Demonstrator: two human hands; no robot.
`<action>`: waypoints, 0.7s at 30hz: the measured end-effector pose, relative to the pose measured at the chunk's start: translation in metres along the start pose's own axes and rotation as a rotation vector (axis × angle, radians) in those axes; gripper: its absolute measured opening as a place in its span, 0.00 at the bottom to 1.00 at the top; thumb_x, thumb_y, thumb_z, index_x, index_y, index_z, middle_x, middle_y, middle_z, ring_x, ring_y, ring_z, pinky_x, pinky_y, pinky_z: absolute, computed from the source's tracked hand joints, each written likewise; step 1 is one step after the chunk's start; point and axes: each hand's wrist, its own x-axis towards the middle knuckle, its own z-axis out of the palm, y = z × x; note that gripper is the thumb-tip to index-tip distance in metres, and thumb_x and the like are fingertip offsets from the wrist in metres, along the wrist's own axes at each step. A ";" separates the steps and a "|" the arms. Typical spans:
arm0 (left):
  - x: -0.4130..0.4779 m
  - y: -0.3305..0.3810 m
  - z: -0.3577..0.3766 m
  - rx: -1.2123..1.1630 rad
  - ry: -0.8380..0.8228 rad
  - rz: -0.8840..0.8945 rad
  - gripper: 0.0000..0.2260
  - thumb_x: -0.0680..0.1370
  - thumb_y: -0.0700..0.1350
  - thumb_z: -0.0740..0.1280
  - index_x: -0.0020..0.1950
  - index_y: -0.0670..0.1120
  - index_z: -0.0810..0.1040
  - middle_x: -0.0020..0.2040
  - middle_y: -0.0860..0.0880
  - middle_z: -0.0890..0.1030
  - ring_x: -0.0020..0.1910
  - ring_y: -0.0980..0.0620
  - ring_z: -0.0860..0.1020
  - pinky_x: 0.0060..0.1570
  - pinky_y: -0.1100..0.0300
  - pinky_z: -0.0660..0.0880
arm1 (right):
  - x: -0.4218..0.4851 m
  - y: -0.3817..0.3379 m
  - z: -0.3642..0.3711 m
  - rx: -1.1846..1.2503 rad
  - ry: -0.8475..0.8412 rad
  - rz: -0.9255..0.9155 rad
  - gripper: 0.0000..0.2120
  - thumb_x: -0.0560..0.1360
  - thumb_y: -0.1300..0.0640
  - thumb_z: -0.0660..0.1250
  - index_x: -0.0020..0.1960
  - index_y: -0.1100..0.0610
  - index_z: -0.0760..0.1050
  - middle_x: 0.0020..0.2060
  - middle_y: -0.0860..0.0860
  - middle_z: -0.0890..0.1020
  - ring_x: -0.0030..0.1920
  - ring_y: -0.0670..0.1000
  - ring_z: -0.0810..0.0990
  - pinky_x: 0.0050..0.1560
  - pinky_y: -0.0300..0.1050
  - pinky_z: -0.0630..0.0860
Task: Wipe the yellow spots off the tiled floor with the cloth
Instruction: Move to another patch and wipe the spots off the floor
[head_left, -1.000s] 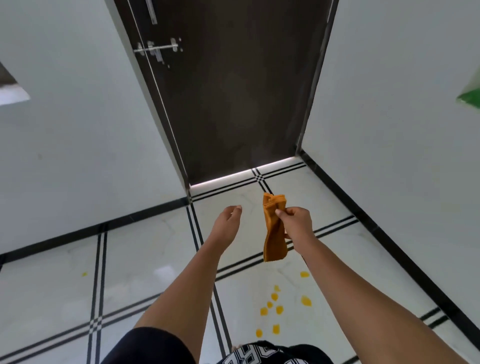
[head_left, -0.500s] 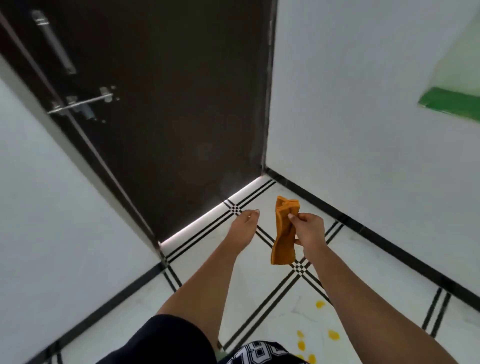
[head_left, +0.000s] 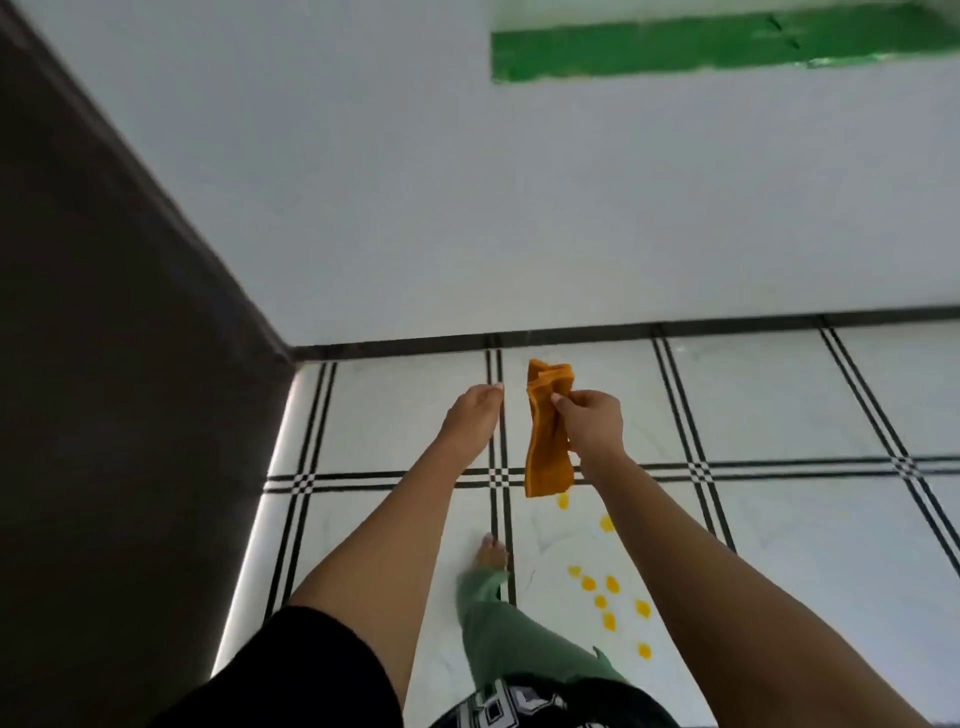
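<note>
From head view, looking down: right hand (head_left: 592, 423) pinched orange cloth (head_left: 546, 431), folded, hanging in air above tiled floor (head_left: 779, 405). Left hand (head_left: 471, 415) empty, fingers extended and loose, just beside cloth, not touching. Yellow spots (head_left: 605, 587) scattered on tile near bare foot (head_left: 491, 553), below cloth. Judged: no wiping begun; all spots left. White wall (head_left: 519, 182) ahead, dark door (head_left: 104, 364) at left; open floor lay to right for crouching.
</note>
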 end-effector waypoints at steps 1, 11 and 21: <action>0.018 0.005 0.006 0.021 -0.033 0.022 0.21 0.81 0.54 0.51 0.69 0.45 0.67 0.68 0.45 0.71 0.66 0.46 0.69 0.64 0.53 0.64 | 0.015 0.005 0.000 0.008 0.037 0.026 0.12 0.77 0.56 0.64 0.46 0.66 0.78 0.39 0.61 0.81 0.42 0.57 0.78 0.50 0.54 0.77; 0.229 -0.004 0.069 0.202 -0.364 0.005 0.17 0.82 0.50 0.53 0.67 0.45 0.70 0.68 0.46 0.71 0.67 0.48 0.67 0.58 0.63 0.61 | 0.196 0.065 0.034 0.057 0.315 0.341 0.11 0.76 0.58 0.64 0.38 0.61 0.75 0.29 0.52 0.73 0.35 0.53 0.72 0.40 0.46 0.68; 0.516 -0.202 0.219 0.402 -0.487 0.060 0.19 0.81 0.52 0.54 0.70 0.47 0.67 0.70 0.48 0.68 0.69 0.49 0.66 0.64 0.59 0.61 | 0.447 0.280 0.157 -0.073 0.588 0.337 0.09 0.78 0.56 0.59 0.44 0.60 0.75 0.40 0.54 0.77 0.40 0.52 0.74 0.37 0.40 0.66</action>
